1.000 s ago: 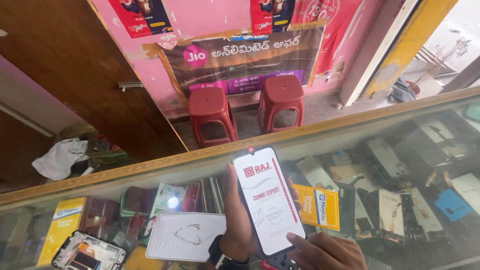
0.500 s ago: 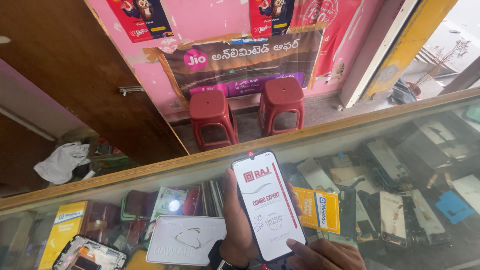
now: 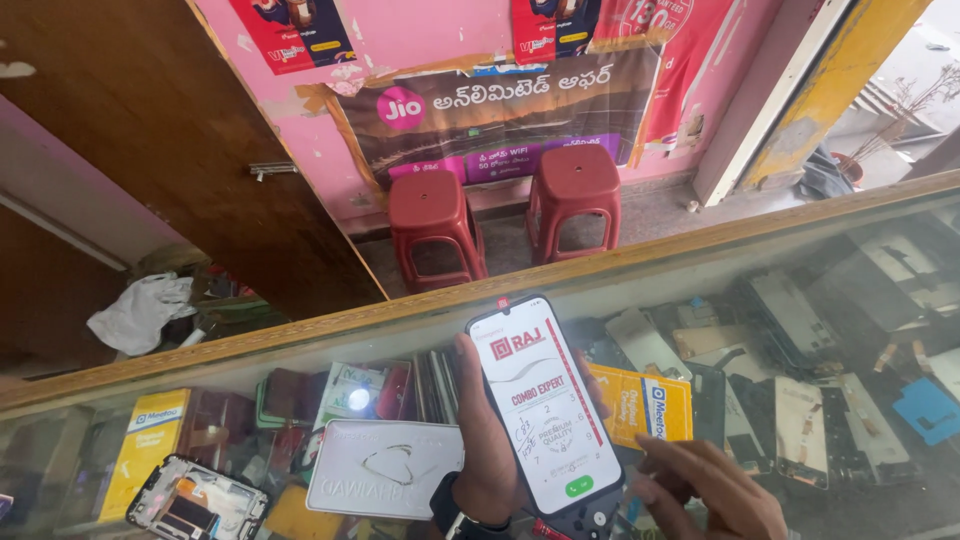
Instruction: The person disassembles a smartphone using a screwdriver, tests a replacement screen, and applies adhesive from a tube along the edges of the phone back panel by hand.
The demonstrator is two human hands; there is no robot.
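Upright, phone display [image 3: 545,405] in left hand [image 3: 487,440]

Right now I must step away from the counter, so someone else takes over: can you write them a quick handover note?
Left hand: grips the white-faced phone screen panel upright over the glass display counter.
Right hand: empty, fingers by the panel's lower right edge.
Done: panel lifted; its white protective sticker is on.
Left: cannot tell from this view.
Nearby: white flat case, yellow box.

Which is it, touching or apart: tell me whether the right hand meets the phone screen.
Apart. The head view shows the right hand hovering beside the phone screen, a strip of glass counter visible between fingertips and phone.
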